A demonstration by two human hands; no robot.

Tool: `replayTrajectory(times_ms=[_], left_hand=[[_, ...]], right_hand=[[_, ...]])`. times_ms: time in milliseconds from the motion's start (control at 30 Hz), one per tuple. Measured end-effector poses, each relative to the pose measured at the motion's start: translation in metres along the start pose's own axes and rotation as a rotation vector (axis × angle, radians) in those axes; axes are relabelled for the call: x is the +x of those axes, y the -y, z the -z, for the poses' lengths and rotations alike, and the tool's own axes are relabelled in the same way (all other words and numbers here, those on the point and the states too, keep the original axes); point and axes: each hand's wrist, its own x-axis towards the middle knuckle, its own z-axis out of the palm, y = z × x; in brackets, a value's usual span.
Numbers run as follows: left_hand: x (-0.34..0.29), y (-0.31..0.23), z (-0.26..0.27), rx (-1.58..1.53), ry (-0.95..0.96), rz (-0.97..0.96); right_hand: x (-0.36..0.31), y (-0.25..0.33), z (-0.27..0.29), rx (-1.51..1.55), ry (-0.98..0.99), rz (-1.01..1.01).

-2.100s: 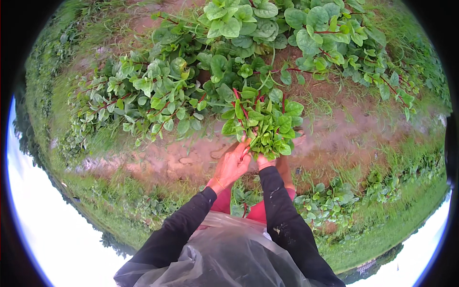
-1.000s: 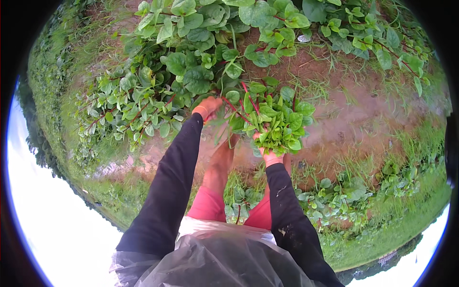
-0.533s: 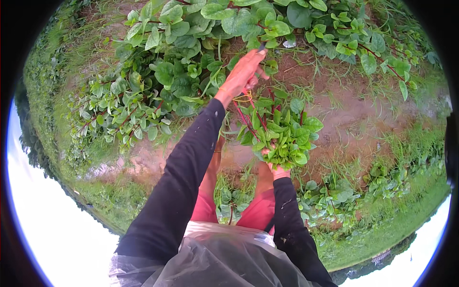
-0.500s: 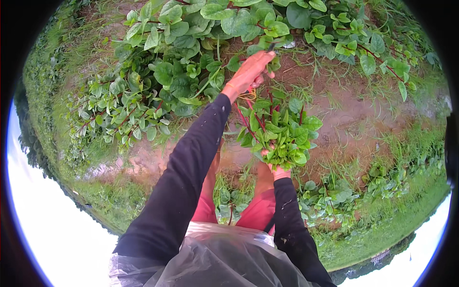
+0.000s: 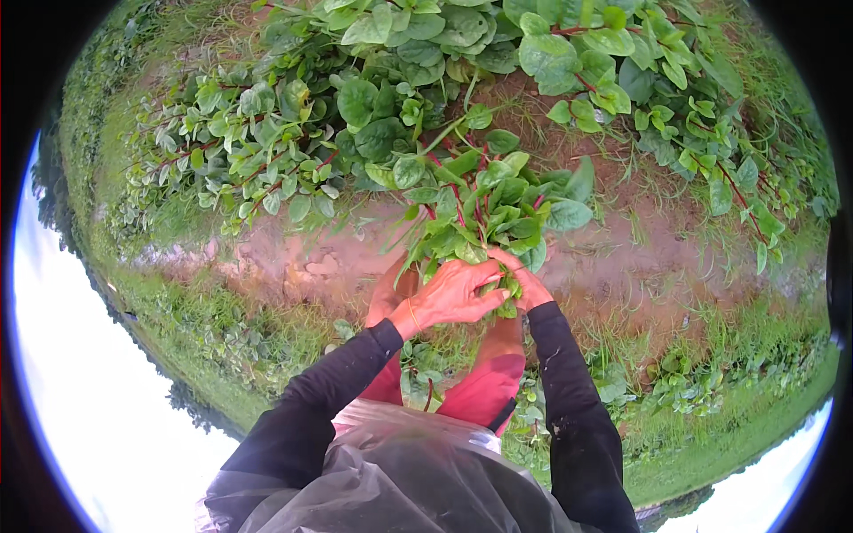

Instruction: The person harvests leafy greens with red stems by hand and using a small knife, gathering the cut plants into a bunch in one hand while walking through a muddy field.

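Both my hands meet at a bunch of Malabar spinach (image 5: 493, 200), low in front of my legs. Its broad green leaves and red stems point away from me. My left hand (image 5: 451, 293) has its fingers bent and closed on leaves at the near end of the bunch. A thin yellow band circles that wrist. From the other side, my right hand (image 5: 522, 277) wraps round the same end, its fingers partly hidden by leaves and by the left hand. Some leaf tips stick out below the fingers.
Growing spinach plants (image 5: 382, 98) with red stems spread across the far side, left and right. A wet brown soil strip (image 5: 622, 258) runs across the middle. Grass and low weeds (image 5: 240, 346) grow nearer me. My bare legs and red shorts (image 5: 484, 391) stand close below the bunch.
My left hand has come back from the far plants to the bunch beside my right hand. The bunch now points farther away from me, its red stems spread beyond the hands.
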Motion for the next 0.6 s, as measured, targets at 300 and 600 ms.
replayTrajectory(times_ms=[300,600], left_hand=[[-0.038,0.013,0.032,-0.010,0.048,-0.147],[-0.041,0.000,0.040,0.268,0.081,-0.225]], right_hand=[[-0.006,0.038,-0.052,-0.645,0.210,-0.008],[-0.007,0.037,-0.062,-1.089,0.513,0.451]])
